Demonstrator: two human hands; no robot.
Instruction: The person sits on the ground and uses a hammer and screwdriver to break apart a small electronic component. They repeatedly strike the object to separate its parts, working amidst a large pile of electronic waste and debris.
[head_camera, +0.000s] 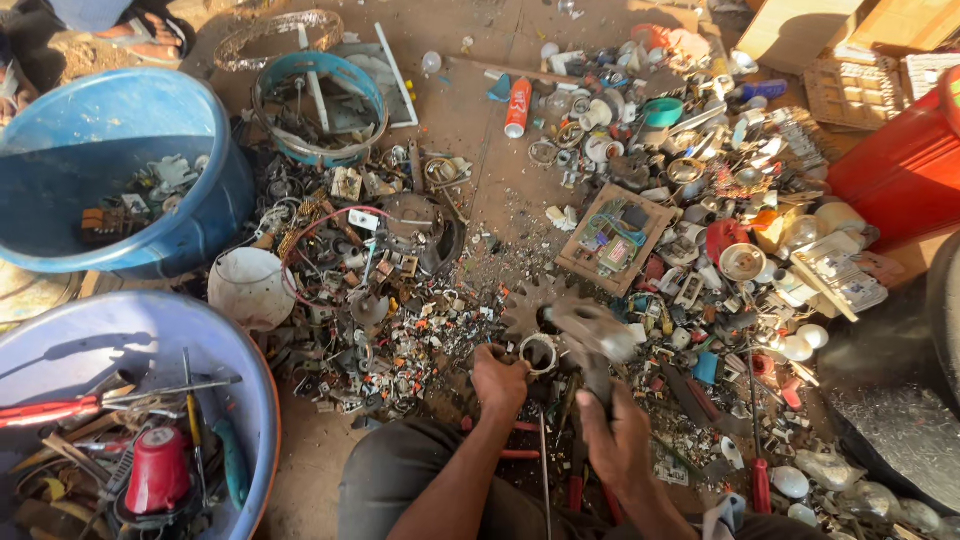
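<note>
I see my left hand (498, 380) closed around a small metal ring (541, 352), pinning it down on the floor. My right hand (617, 440) is wrapped tight on the handle of a hammer (592, 335), whose blurred head hangs just above and to the right of the ring. Just beyond the ring lies a rusty gear wheel (527, 303). Farther ahead of both hands sits a wooden-framed circuit board (616, 238). Well off to the left of my left hand stands a blue basin (245, 400) holding tools, including a red-capped can (158, 470).
</note>
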